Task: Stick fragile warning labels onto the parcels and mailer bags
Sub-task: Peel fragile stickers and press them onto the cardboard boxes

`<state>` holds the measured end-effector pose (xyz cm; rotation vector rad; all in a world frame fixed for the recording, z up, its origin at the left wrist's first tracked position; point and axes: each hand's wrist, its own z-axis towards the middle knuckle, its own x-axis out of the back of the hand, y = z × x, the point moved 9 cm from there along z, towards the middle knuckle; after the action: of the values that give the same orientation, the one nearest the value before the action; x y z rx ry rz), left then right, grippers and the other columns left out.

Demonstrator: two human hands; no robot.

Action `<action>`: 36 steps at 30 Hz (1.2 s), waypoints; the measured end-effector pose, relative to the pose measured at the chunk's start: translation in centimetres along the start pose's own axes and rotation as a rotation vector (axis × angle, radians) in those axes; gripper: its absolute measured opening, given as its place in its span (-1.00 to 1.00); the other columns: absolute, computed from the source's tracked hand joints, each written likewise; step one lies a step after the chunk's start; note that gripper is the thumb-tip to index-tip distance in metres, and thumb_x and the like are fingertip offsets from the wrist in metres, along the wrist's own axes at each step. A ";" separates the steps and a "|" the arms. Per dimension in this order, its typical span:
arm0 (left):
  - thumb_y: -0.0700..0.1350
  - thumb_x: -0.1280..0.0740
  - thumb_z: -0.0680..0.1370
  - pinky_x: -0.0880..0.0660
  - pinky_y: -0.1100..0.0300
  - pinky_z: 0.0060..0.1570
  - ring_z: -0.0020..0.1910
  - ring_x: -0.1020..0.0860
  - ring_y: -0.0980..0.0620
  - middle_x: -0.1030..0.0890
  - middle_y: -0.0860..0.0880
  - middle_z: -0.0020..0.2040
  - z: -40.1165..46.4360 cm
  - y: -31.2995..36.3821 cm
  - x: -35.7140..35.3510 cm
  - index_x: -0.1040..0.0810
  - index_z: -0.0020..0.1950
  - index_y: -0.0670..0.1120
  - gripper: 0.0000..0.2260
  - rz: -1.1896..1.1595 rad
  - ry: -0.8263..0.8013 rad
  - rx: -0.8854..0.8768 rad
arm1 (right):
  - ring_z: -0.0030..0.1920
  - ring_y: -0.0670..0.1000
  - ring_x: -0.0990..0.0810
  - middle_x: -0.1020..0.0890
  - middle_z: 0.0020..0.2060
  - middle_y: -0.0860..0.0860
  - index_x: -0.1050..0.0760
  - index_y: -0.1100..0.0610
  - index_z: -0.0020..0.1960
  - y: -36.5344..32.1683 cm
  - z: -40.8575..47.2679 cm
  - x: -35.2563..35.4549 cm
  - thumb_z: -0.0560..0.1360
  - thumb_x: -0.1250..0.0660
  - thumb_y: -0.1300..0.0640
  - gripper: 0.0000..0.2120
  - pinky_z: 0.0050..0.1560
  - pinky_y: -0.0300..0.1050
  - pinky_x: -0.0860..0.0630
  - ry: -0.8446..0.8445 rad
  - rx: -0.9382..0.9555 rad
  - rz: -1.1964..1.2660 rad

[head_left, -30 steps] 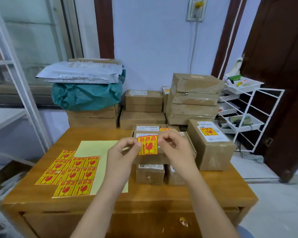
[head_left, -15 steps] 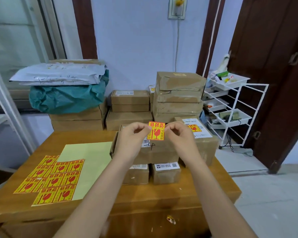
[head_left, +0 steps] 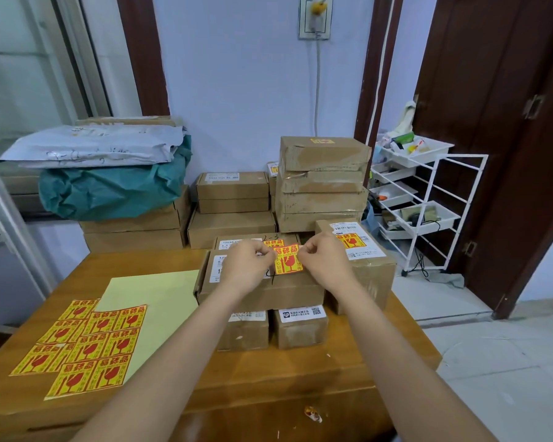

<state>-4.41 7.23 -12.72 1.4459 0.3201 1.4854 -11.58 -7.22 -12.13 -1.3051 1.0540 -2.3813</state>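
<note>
The left hand [head_left: 248, 266] and right hand [head_left: 324, 263] each pinch an upper corner of the fragile label [head_left: 288, 260], holding it taut above the flat parcel [head_left: 259, 290], apparently for wrinkle-free placement.

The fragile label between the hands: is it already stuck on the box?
Cannot tell. Both hands pinch the fragile label by its upper corners over the box; contact is unclear.
</note>
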 end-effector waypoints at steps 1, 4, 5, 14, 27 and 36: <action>-0.11 -0.33 0.54 -0.51 0.08 -0.13 -0.14 -0.55 -0.05 -0.54 0.02 -0.26 0.1 -0.1 -0.2 -0.54 -0.37 -0.04 -0.73 0.049 -0.007 -0.007 | -0.36 -0.10 -0.40 -0.45 -0.44 0.03 -0.41 0.17 -0.50 0.1 0.0 -0.2 0.43 -0.31 0.26 -0.67 -0.25 -0.15 -0.41 0.006 -0.001 -0.024; -0.12 -0.34 0.53 -0.43 0.16 -0.21 -0.12 -0.53 0.00 -0.57 0.02 -0.26 0.3 -0.4 -0.6 -0.48 -0.41 0.02 -0.71 0.150 0.003 -0.034 | -0.32 -0.01 -0.44 -0.44 -0.35 0.05 -0.31 0.05 -0.50 0.1 -0.2 -0.6 0.41 -0.31 0.24 -0.65 -0.24 -0.13 -0.39 0.016 0.014 -0.109; -0.12 -0.34 0.53 -0.42 0.17 -0.22 -0.11 -0.54 0.00 -0.60 0.00 -0.21 0.3 -0.5 -0.6 -0.50 -0.40 0.02 -0.72 0.165 0.014 -0.037 | -0.27 0.00 -0.47 -0.46 -0.29 0.06 -0.31 0.05 -0.49 -0.1 -0.3 -0.7 0.42 -0.31 0.25 -0.65 -0.21 -0.10 -0.44 0.016 0.028 -0.132; -0.08 -0.29 0.54 -0.48 0.06 -0.03 0.06 -0.45 -0.01 -0.59 -0.01 -0.07 0.0 -0.3 -0.7 -0.60 -0.19 -0.06 -0.84 0.276 0.084 -0.079 | 0.03 0.12 -0.49 -0.49 0.00 0.12 -0.55 0.23 -0.18 -0.6 -1.0 -1.2 0.49 -0.27 0.21 -0.86 0.07 0.06 -0.48 0.016 0.088 -0.324; -0.12 -0.31 0.56 -0.54 0.11 -0.10 -0.05 -0.52 0.00 -0.53 -0.07 -0.03 -0.3 -0.6 0.4 -0.36 -0.01 -0.06 -0.87 0.158 0.168 -0.024 | 0.12 0.09 -0.45 -0.46 0.13 0.11 -0.42 0.22 0.15 -1.5 -1.6 -0.5 0.55 -0.24 0.20 -0.80 0.04 -0.11 -0.41 0.070 0.078 -0.324; 0.08 -0.28 0.56 -0.44 0.09 0.02 0.16 -0.39 -0.05 -0.49 -0.07 0.10 0.5 -0.6 -0.7 -0.37 0.15 -0.12 -0.67 0.284 0.062 -0.026 | 0.26 0.09 -0.34 -0.45 0.21 0.07 -0.41 0.17 0.25 -0.8 -0.7 -2.3 0.57 -0.19 -0.06 -0.62 0.16 -0.04 -0.36 0.008 -0.034 -0.382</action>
<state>-3.87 6.79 -13.45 1.4716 0.1362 1.7576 -10.70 -5.18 -13.31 -1.6364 0.9187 -2.6461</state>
